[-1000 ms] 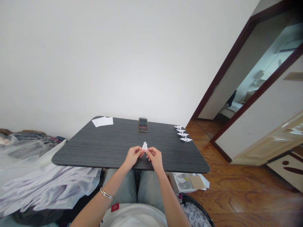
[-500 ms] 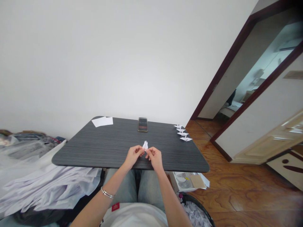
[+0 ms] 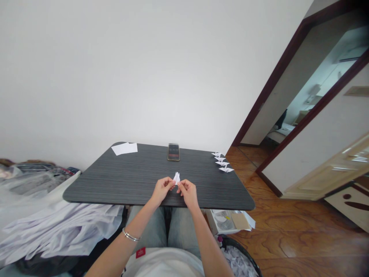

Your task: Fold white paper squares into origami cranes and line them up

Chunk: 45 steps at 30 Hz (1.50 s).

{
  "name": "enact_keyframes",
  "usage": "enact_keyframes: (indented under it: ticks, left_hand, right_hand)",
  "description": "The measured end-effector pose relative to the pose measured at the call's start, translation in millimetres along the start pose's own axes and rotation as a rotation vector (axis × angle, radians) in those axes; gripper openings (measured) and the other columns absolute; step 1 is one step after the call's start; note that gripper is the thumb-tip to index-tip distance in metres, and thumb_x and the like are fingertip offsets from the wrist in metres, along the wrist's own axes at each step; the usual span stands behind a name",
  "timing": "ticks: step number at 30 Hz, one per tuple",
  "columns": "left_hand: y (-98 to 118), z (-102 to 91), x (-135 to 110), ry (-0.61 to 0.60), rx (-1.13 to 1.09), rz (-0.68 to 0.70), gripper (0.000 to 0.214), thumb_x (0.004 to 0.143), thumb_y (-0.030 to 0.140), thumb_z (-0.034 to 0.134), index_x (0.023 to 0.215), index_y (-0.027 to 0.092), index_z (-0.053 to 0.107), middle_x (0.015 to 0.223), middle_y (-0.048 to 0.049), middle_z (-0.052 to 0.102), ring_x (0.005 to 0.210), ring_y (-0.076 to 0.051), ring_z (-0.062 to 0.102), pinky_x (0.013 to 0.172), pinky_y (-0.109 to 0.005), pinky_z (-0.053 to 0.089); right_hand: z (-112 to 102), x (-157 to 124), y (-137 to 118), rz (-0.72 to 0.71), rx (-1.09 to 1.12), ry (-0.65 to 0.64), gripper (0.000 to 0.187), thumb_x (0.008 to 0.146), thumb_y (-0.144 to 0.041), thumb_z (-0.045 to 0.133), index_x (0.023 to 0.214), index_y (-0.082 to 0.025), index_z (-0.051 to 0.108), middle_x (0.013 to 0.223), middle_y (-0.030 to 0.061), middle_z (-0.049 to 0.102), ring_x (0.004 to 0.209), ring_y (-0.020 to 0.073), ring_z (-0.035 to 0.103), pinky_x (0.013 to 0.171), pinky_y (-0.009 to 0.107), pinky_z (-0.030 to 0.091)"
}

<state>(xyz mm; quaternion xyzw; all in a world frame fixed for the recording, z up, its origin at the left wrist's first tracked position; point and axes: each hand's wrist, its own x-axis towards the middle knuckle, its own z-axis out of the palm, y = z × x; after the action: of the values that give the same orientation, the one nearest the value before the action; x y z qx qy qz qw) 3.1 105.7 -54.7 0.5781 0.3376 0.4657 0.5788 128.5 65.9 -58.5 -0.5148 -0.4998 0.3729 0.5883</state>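
Above the dark grey wood-grain table (image 3: 129, 181), my left hand (image 3: 163, 190) and my right hand (image 3: 188, 193) pinch a small folded piece of white paper (image 3: 177, 178) between their fingertips. It looks like a partly folded origami crane, with narrow points upward. Farther back on the table lies a smartphone (image 3: 173, 152). A row of several white origami cranes (image 3: 221, 162) lines the right edge. A flat sheet of white paper (image 3: 124, 148) rests in the far left corner.
A heap of white sheets (image 3: 57, 231) spills over the left side beside the table. Near my right knee, a box of papers (image 3: 227, 222) sits on the wooden floor (image 3: 288, 231). A bin of paper scraps (image 3: 238, 261) stands below it. A doorway opens at the right.
My hands stay almost in place, pinching the folded paper. The whole view shifts very slightly.
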Motion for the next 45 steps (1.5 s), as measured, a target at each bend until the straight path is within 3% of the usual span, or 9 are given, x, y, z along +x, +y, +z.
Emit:
enact_keyframes:
  ticks: [6,13,19,24,28,33,38,45]
  left_hand:
    - [2.0,0.0,0.1,-0.006,-0.018,-0.006,0.024,0.068,0.036,0.062,0.066,0.012,0.059,0.057,0.0012,0.057,0.052,-0.009,0.047,0.055,-0.021,0.037]
    - [1.5,-0.7,-0.2,-0.006,-0.036,0.0,0.023,0.067,0.033,0.064,0.06,0.013,0.057,0.052,0.0031,0.053,0.05,-0.009,0.045,0.053,-0.02,0.034]
    - [4.9,0.9,-1.1,-0.046,-0.075,-0.008,0.022,0.067,0.034,0.064,0.072,0.013,0.06,0.063,0.0002,0.059,0.056,-0.01,0.048,0.057,-0.021,0.037]
    - [6.1,0.7,-1.1,-0.081,-0.106,-0.016,0.023,0.068,0.035,0.063,0.07,0.012,0.06,0.06,0.0009,0.057,0.054,-0.009,0.046,0.056,-0.021,0.036]
    - [5.3,-0.2,-0.5,-0.103,-0.126,-0.026,0.024,0.07,0.035,0.061,0.077,0.012,0.06,0.06,0.0012,0.056,0.052,-0.008,0.045,0.055,-0.02,0.035]
    - [5.9,0.8,-1.9,-0.098,-0.198,-0.018,0.027,0.07,0.034,0.062,0.087,0.014,0.055,0.066,0.0003,0.059,0.054,-0.008,0.048,0.056,-0.02,0.036]
    - [5.7,1.7,-3.2,-0.071,-0.225,0.004,0.026,0.069,0.031,0.064,0.083,0.016,0.049,0.058,0.0039,0.056,0.053,-0.009,0.051,0.056,-0.02,0.038]
    - [7.7,3.3,-3.6,-0.063,-0.26,-0.001,0.024,0.066,0.025,0.066,0.078,0.016,0.049,0.059,0.0038,0.06,0.054,-0.01,0.057,0.059,-0.022,0.043]
  right_hand:
    - [-0.9,-0.8,-1.1,-0.004,0.008,0.002,0.019,0.074,-0.032,0.056,0.064,-0.016,0.056,0.046,-0.0034,0.055,0.036,0.0067,0.042,0.038,0.017,0.033]
    - [-0.6,-1.9,1.4,-0.01,0.019,-0.018,0.019,0.074,-0.032,0.057,0.064,-0.016,0.056,0.046,-0.0033,0.054,0.038,0.0075,0.044,0.039,0.018,0.034]
    - [0.0,-0.7,2.4,-0.023,0.067,-0.01,0.019,0.074,-0.032,0.057,0.065,-0.016,0.055,0.05,-0.0026,0.055,0.043,0.0084,0.048,0.039,0.018,0.036]
    - [0.1,-0.8,2.6,-0.034,0.097,-0.008,0.023,0.076,-0.035,0.055,0.064,-0.016,0.056,0.052,-0.0017,0.055,0.045,0.0089,0.049,0.038,0.018,0.035]
    - [0.2,-0.5,2.7,-0.044,0.17,0.025,0.019,0.076,-0.034,0.056,0.07,-0.016,0.056,0.057,-0.0015,0.055,0.047,0.009,0.051,0.037,0.017,0.034]
    - [0.5,-0.6,1.7,-0.034,0.183,-0.029,0.016,0.073,-0.032,0.058,0.077,-0.017,0.055,0.062,-0.0004,0.058,0.05,0.0105,0.054,0.038,0.018,0.036]
    - [2.1,-3.8,-0.9,-0.056,0.156,0.035,0.019,0.07,-0.03,0.061,0.081,-0.019,0.049,0.066,-0.0007,0.058,0.053,0.0115,0.057,0.037,0.017,0.038]
    - [2.7,-5.0,-1.0,-0.05,0.07,0.005,0.014,0.072,-0.026,0.059,0.079,-0.018,0.05,0.061,-0.0008,0.061,0.054,0.0126,0.059,0.039,0.017,0.039]
